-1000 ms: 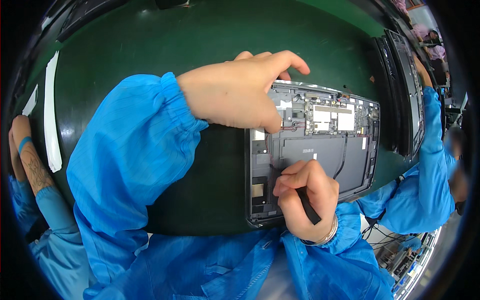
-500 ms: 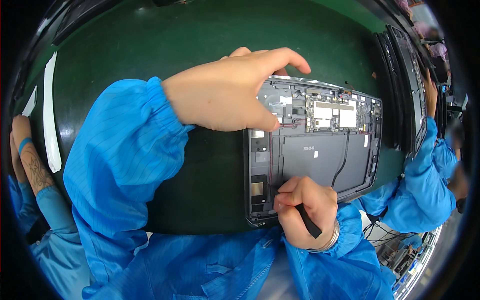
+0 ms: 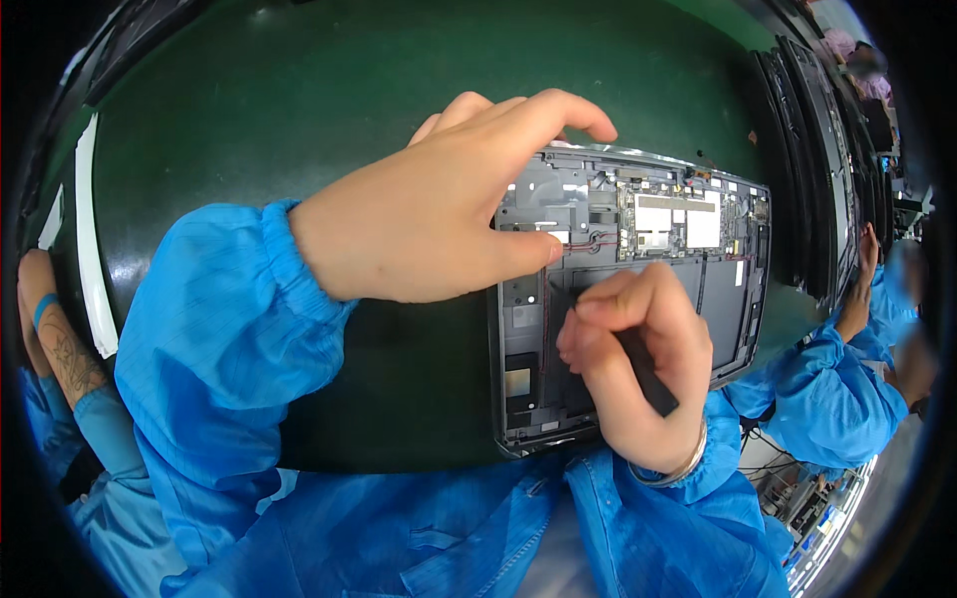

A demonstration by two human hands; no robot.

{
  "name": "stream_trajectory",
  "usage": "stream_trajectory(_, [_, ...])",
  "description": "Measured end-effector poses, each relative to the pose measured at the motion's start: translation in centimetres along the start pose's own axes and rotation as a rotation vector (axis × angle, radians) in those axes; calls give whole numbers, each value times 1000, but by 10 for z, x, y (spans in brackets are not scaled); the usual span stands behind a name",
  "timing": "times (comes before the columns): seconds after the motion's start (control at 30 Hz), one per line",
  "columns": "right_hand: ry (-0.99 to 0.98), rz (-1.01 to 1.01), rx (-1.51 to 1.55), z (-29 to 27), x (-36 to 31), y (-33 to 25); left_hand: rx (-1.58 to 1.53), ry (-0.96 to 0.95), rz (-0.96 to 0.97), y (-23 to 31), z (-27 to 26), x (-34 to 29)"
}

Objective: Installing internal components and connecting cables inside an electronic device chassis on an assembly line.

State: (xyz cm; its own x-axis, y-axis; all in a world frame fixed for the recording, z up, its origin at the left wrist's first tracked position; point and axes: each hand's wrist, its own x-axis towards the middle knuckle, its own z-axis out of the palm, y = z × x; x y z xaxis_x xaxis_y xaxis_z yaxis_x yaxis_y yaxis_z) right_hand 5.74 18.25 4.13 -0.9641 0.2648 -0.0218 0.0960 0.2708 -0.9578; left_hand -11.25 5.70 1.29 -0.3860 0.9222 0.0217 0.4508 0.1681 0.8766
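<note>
An opened tablet-like device casing (image 3: 533,399) lies on the green table, its inside facing up. A circuit board (image 3: 673,221) sits in its far half, and thin red wires (image 3: 545,329) run down its left side. My left hand (image 3: 429,209) is spread over the far left corner; the thumb rests on the casing by the red wires, and the index finger reaches past the far edge. Pinched in my right hand (image 3: 643,369) is a black spudger-like tool (image 3: 646,371). Its thin tip points at the red wires, just below my left thumb; contact cannot be made out.
Several dark flat panels (image 3: 812,169) stand stacked at the right, with a co-worker's hand (image 3: 865,269) beside them. A white strip (image 3: 90,239) lies along the left, near another person's tattooed arm (image 3: 68,349). Green tabletop (image 3: 249,110) stretches beyond my left hand.
My right hand has moved up from the casing's near edge toward my left thumb, bringing the tool's tip into sight. My left thumb stays by the wires. The right co-worker's hand has lowered.
</note>
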Motion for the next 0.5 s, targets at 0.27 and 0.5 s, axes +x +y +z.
stream_trajectory(0.27, [-11, 8, -21, -1, 9, 5, -19, -8, -8, -1, 0, 0])
stream_trajectory(0.5, [-68, 15, -137, -3, -9, -6, -34, 19, 50, -8, 3, 1])
